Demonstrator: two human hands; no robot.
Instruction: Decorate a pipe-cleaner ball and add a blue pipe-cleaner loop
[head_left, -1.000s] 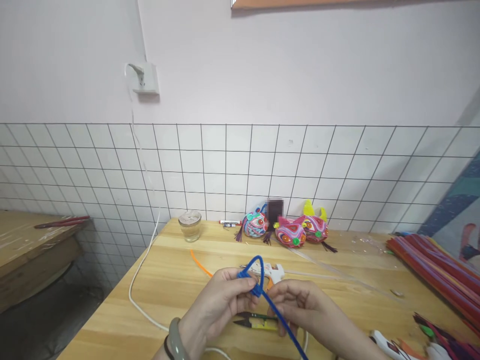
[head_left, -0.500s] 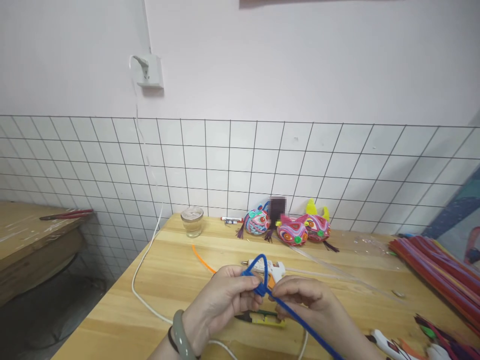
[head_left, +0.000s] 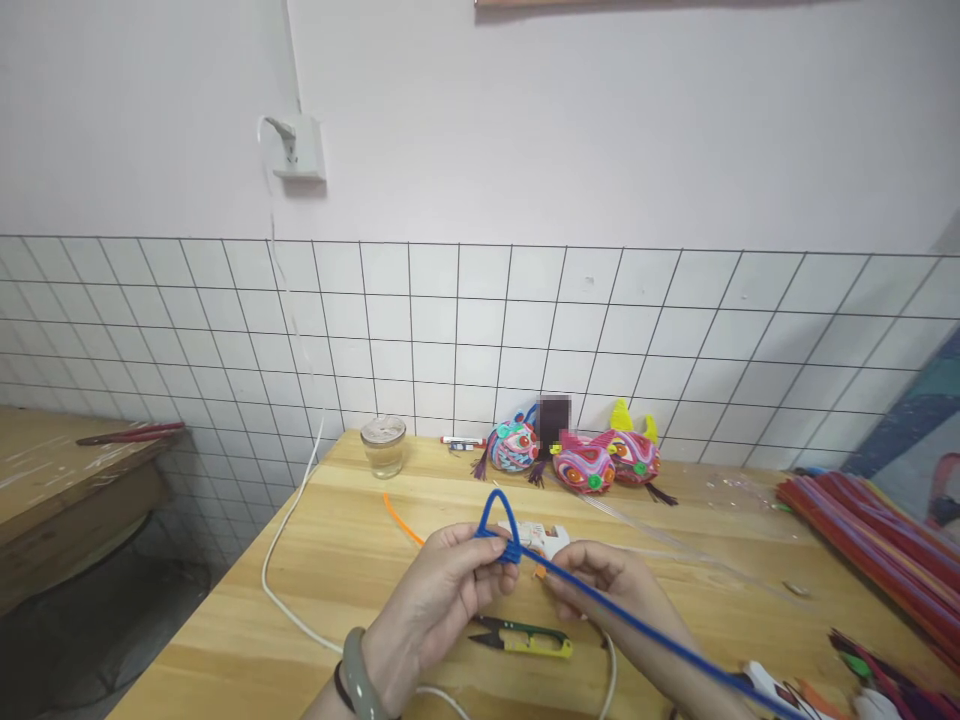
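Note:
My left hand [head_left: 457, 575], with a grey bangle on its wrist, pinches a small wrapped bundle of blue pipe cleaner [head_left: 511, 550] between thumb and fingers. An arched loop of the same fuzzy stem stands up from the bundle. The long tail runs right and down, across my right hand [head_left: 604, 590], whose fingers are closed on it close to the bundle. Behind the hands lies a white glue gun [head_left: 551, 540], partly covered. Yellow and green thread snips [head_left: 525, 638] rest on the table just below, between my hands.
Several colourful decorated animal heads [head_left: 585, 465] sit by the tiled wall. A glass jar [head_left: 384, 447] stands at the back left, near a white cord [head_left: 270, 575]. On the right lie a pile of red pipe cleaners [head_left: 870, 550] and a second white tool [head_left: 772, 690].
Both hands have shifted slightly; the blue bundle is a little higher and further left. Its loop looks wider, and the tail is straighter. The snips are less covered.

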